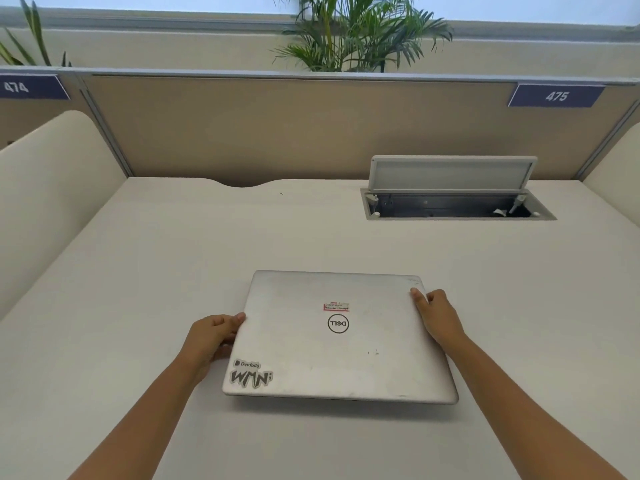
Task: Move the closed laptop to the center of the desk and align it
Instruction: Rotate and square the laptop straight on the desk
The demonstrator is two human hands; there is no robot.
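A closed silver laptop (341,337) is near the middle of a pale desk (138,271). Its front edge looks a bit lifted, with a dark shadow under it. The lid is shut. It has a round logo in the middle, a small red and white label just above the logo, and black and white stickers at the corner near 7 o'clock.

The left hand (211,336) grips the laptop's left edge, at about 9 o'clock from the logo. Its thumb lies on top of the lid and the other fingers curl under the side. The right hand (436,315) grips the right edge, at about 3 o'clock, a little further back than the left one. Its thumb tip rests on the lid near the far right corner. So both hands are closed on the laptop, one on each side, well apart from each other.

At about 1 o'clock from the laptop, a cable box (457,204) is set into the desk, with its grey lid standing up. Behind the desk is a tan wall (277,133). On it, a blue sign (556,95) at 1 o'clock says 475. A green plant (356,32) shows over the wall at 12 o'clock.
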